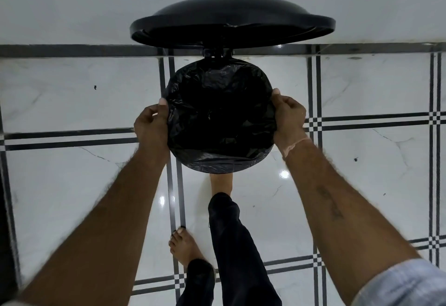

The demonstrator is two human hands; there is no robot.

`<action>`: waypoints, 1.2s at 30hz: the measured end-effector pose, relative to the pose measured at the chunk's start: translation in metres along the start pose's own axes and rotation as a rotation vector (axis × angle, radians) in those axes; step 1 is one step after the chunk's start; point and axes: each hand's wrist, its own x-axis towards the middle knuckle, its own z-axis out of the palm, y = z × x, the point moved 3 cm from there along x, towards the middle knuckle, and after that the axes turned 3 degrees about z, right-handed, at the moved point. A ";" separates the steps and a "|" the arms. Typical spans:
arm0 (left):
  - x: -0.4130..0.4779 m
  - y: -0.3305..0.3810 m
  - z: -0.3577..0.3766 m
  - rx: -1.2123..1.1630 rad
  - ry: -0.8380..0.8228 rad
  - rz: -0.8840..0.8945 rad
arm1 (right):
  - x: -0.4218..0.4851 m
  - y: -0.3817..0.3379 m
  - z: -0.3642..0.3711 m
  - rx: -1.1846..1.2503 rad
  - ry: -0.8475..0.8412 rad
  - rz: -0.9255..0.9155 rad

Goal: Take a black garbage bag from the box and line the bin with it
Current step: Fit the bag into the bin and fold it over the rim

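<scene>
The bag [219, 117] sits in the middle of the frame, spread over the mouth of the bin [217, 170], its crinkled black film folded out over the rim all the way round as far as can be seen. The lid [231, 24] stands open above it in the upper middle of the frame. One foot [220, 183] reaches under the bin's near edge, probably pressing a pedal, though the pedal itself is hidden.

The step in hand looks like the last one: seating the bag's hem around the rim. The left hand [150, 122] pinches the film at the left edge of the rim, thumb on top and fingers curled under. The right hand [288, 118] does the same at the right edge, closed tight on the bag's fold.

The next move likely calls for tugging the hem evenly down both sides so it grips, pushing the slack down into the bin, then letting go and releasing the lid without it snagging the film at the hinge [218, 53].

Hard to make out: the bin's body is almost wholly covered by the bag and seen from straight above; the bag's inside is a black blur, so how deep it hangs cannot be told. The box is not in view.
</scene>
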 end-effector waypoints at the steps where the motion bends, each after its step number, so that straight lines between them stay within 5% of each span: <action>1: 0.006 0.002 0.002 -0.002 -0.009 0.003 | 0.004 -0.006 0.003 0.027 -0.016 0.064; 6: 0.029 -0.006 -0.004 0.053 -0.017 -0.049 | 0.003 -0.027 0.008 -0.019 -0.088 0.286; 13: 0.031 0.013 0.013 -0.010 -0.111 -0.139 | 0.005 -0.043 0.015 -0.064 -0.214 0.194; 20: 0.049 0.021 0.021 0.091 -0.110 0.069 | 0.026 -0.054 0.029 -0.135 -0.187 0.207; 22: 0.041 0.012 0.016 0.232 -0.129 0.263 | 0.034 -0.043 0.024 -0.296 -0.104 0.016; 25: 0.027 -0.010 0.011 0.534 -0.145 0.500 | 0.008 -0.025 0.017 -0.676 0.100 -0.654; 28: 0.018 -0.015 0.016 0.630 -0.091 0.593 | -0.043 -0.004 0.052 -1.002 -0.243 -1.109; 31: 0.017 -0.018 0.016 0.605 -0.044 0.577 | -0.035 0.018 0.095 -1.339 -0.415 -1.183; 36: 0.025 -0.031 0.012 0.502 -0.002 0.602 | 0.009 0.044 0.151 -1.569 -0.546 -0.987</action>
